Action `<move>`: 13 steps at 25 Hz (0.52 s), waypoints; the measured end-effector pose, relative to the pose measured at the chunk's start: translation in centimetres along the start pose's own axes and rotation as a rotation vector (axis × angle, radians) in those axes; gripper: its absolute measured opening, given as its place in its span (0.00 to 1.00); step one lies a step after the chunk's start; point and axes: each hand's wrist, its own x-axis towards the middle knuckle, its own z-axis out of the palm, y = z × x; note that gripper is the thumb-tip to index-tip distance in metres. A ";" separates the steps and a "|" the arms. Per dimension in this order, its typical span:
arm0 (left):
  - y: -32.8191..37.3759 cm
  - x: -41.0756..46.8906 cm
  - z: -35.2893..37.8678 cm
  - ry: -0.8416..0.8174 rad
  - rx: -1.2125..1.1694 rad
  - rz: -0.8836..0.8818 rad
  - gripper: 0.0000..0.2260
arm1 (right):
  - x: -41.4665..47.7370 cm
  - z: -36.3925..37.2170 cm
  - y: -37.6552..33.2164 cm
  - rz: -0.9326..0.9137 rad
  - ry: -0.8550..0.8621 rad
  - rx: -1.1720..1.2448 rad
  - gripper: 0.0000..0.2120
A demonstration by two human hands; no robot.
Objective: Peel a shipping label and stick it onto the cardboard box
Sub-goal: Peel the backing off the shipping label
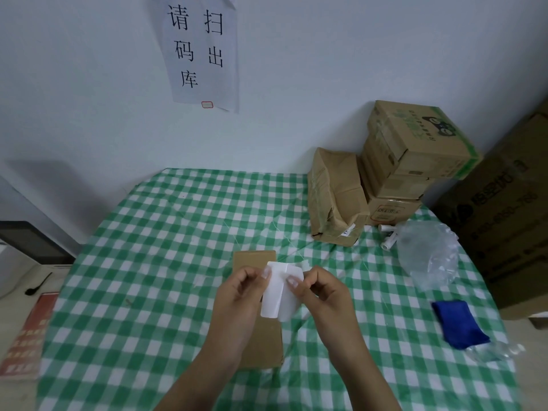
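Observation:
A flat brown cardboard box lies on the green-checked table, just below my hands. I hold a white shipping label above it with both hands. My left hand pinches the label's upper left edge. My right hand pinches its upper right edge, and the sheet bends along a vertical crease between them. The label's printed side is hidden; I see only blank white.
Several brown cartons stack at the back right by the wall, one dented carton in front. Clear plastic wrap, a blue cloth and small white tubes lie at the right. A red sign sits left.

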 end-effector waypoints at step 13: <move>0.8 -1.1 0.5 -0.103 0.038 0.035 0.06 | -0.4 0.5 -0.1 0.010 0.071 0.020 0.21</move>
